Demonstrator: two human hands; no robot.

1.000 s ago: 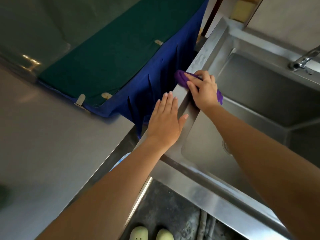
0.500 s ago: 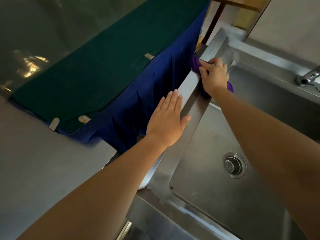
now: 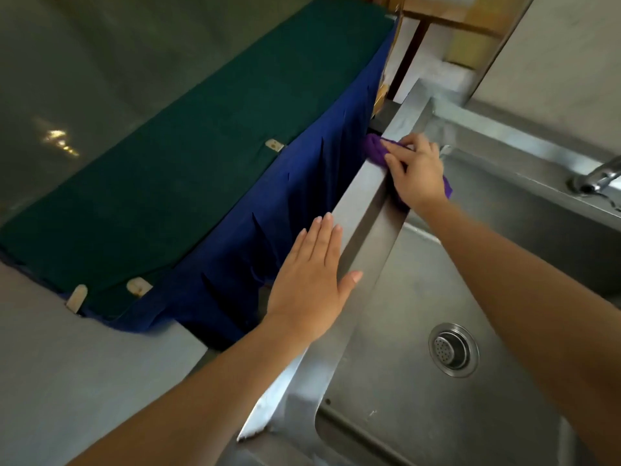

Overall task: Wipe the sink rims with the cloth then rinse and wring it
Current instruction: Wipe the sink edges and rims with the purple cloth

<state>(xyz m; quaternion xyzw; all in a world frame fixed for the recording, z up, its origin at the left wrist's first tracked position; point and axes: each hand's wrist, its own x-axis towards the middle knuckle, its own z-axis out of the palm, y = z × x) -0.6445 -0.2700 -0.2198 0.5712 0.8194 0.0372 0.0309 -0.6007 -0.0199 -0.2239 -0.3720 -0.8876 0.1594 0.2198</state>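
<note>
The right hand [image 3: 416, 173] presses a purple cloth [image 3: 378, 151] flat onto the left rim [image 3: 366, 210] of a stainless steel sink [image 3: 403, 331], near the rim's far end. Its fingers [image 3: 395, 164] lie close together over the cloth, pushing it down rather than pinching it — purple shows past the fingertips on the outer edge of the rim and again behind the wrist on the basin side.

The left hand [image 3: 312, 280] rests palm-down on the same rim, nearer the person, well apart from the cloth. Its fingers [image 3: 319, 237] are straight and held together, the thumb stretched out across the rim's top; it holds nothing.

A round drain strainer [image 3: 453, 349] sits in the basin floor, and a metal tap [image 3: 594, 178] juts in at the right edge. Just left of the sink, a blue cloth skirt [image 3: 268, 210] hangs from a table topped with green fabric [image 3: 161, 169] — its folds drop beside the sink's outer wall.
</note>
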